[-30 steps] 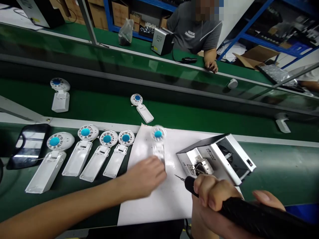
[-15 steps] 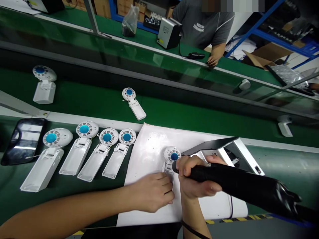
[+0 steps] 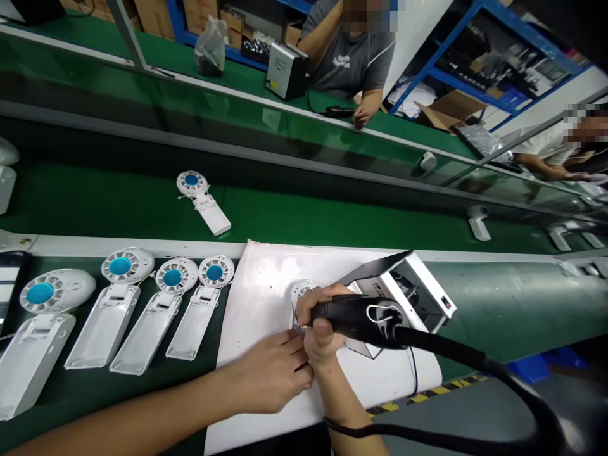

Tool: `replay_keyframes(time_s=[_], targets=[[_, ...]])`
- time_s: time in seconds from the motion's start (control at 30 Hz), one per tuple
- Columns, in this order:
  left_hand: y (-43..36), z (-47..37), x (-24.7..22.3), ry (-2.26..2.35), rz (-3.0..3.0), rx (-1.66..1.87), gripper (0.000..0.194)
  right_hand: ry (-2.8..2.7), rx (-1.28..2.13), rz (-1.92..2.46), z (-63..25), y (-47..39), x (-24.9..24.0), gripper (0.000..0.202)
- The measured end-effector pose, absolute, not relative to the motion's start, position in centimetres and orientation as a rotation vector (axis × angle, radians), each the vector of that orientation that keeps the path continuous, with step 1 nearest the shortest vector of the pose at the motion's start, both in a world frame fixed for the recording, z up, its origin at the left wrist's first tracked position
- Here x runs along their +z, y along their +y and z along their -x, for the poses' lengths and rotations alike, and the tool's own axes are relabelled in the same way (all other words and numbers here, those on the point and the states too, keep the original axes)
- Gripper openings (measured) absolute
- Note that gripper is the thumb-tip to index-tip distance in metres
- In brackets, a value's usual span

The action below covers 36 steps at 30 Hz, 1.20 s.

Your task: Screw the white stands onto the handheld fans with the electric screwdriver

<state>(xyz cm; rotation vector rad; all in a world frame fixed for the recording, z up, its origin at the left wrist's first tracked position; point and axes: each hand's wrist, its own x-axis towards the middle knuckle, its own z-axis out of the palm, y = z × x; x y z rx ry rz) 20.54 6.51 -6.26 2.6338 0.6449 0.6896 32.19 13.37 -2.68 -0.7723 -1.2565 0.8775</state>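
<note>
White on a white sheet [image 3: 266,285], the fan [image 3: 299,289] peeked out just past your right hand [image 3: 323,342], its long body seeming to run back toward your left hand [image 3: 270,373]. Your right hand, nearer the top, gripped a black driver [image 3: 354,313]. I could not tell if your curled left hand pinched the fan. Its round top had slots; the rest was mostly hidden.
</note>
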Motion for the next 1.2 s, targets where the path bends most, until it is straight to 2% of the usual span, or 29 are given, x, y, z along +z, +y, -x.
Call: replay_keyframes(time_s=[0.13, 0.23, 0.3, 0.37, 0.53, 0.77, 1.03, 1.2], targets=[[6.5, -20.6, -6.1, 0.663, -2.651, 0.692, 0.013, -1.283, 0.836, 0.684, -32.9, 12.9, -0.6, 0.047], [6.6, -20.5, -5.7, 0.676, -2.660, 0.678, 0.019, -1.277, 0.612, 0.583, -35.9, 12.2, 2.6, 0.057], [6.6, -20.4, -5.5, 0.670, -2.656, 0.670, 0.020, -1.267, 0.382, 0.652, -38.4, 12.0, 4.6, 0.051], [6.6, -20.3, -5.3, 0.672, -2.652, 0.669, 0.020, -1.272, 0.308, 0.731, -40.4, 12.1, 5.6, 0.046], [6.5, -20.4, -5.3, 0.695, -2.655, 0.669, 0.020, -1.227, 0.423, 0.775, -41.4, 12.0, 4.5, 0.036], [6.8, -20.3, -5.2, 0.651, -2.666, 0.670, 0.018, -1.181, 0.618, 0.686, -37.1, 11.1, 3.1, 0.048], [6.8, -20.4, -5.2, 0.668, -2.688, 0.676, 0.021, -1.110, 0.717, 0.693, -35.4, 12.8, 1.2, 0.043], [6.7, -20.5, -5.2, 0.674, -2.702, 0.695, 0.021, -1.084, 0.780, 0.759, -34.7, 13.2, 0.0, 0.032]])
